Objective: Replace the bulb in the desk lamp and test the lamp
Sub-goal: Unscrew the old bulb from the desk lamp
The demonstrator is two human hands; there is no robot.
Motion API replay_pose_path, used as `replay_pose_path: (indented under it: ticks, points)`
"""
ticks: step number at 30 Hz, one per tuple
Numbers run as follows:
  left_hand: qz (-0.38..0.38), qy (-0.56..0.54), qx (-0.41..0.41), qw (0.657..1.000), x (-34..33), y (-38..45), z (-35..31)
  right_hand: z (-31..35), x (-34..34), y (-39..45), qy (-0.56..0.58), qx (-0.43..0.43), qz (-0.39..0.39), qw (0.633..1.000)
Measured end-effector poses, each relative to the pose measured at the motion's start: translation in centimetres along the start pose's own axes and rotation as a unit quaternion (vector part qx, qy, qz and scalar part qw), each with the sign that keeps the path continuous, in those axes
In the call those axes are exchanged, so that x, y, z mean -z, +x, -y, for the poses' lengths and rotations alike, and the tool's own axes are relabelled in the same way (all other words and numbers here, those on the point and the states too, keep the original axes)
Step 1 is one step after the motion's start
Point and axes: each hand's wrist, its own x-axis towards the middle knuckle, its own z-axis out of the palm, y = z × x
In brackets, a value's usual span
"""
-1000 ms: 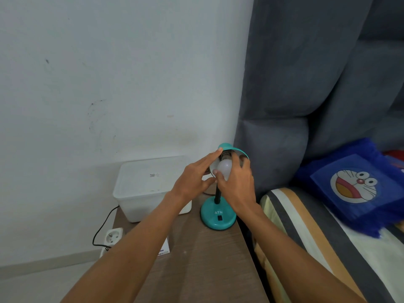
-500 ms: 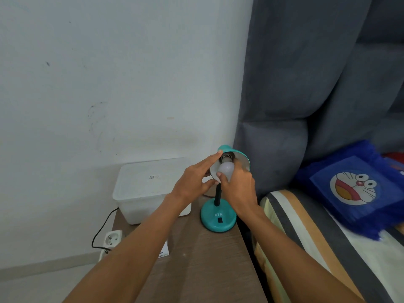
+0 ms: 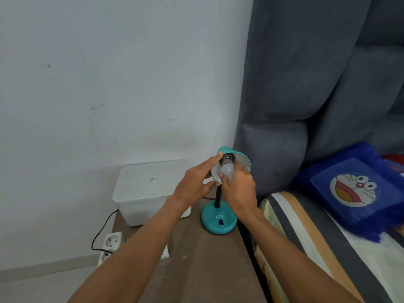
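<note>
— Starting at the far left of the lamp point(image 3: 219, 219)?
— Lying on the floor left of the lamp: a white power strip point(image 3: 110, 244), with a black cable point(image 3: 102, 228) plugged in and curving up toward the table point(image 3: 203, 265).
— And moving closer?
— Sitting on the table, left of the lamp and against the wall: a white plastic box point(image 3: 148, 191) with its lid on. Peeking out from under the left forearm, nearer than the box: a white card point(image 3: 164, 254).
— Left hand point(image 3: 194, 186)?
— Reaching in from the lamp's left, open, fingers stretched along the outside of the shade point(image 3: 240, 159), fingertips touching its rim and top. Thumb lying just below the bulb point(image 3: 227, 170).
— The lamp itself?
— Standing upright at the table's right edge: teal round base, black stem, shade tilted toward the camera.
— The bulb?
— Sitting in the socket inside the shade, white globe pointing out and down.
— Right hand point(image 3: 240, 189)?
— Coming in from the lamp's right, closed around the bulb, thumb on the front of the globe, fingers wrapped behind.
— Right of the lamp?
— Rising behind: a grey padded headboard point(image 3: 306, 84). Lying lower: a striped mattress point(image 3: 306, 237), and on it a blue cartoon pillow point(image 3: 354, 191).
</note>
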Motion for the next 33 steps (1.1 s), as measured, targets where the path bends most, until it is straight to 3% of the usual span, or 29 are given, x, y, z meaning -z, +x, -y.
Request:
replay_pose_path:
  ticks: [6,20,26,33]
  points:
    - [-0.001,0.011,0.005,1.000,0.0,0.0,0.2,-0.7,0.1,0.1,-0.099,0.078,-0.003,0.992]
    - [0.006,0.045,0.056,0.997,1.8,-1.7,-1.9,-1.7,2.3,-2.8,0.015,0.106,-0.036,0.994]
    - [-0.028,0.113,0.087,0.989,4.5,-6.8,-2.5,-0.7,3.1,-6.2,0.060,0.125,-0.046,0.989]
    - [-0.097,0.122,0.169,0.973,6.5,-16.0,-1.1,0.2,0.4,-10.5,0.043,0.146,0.013,0.988]
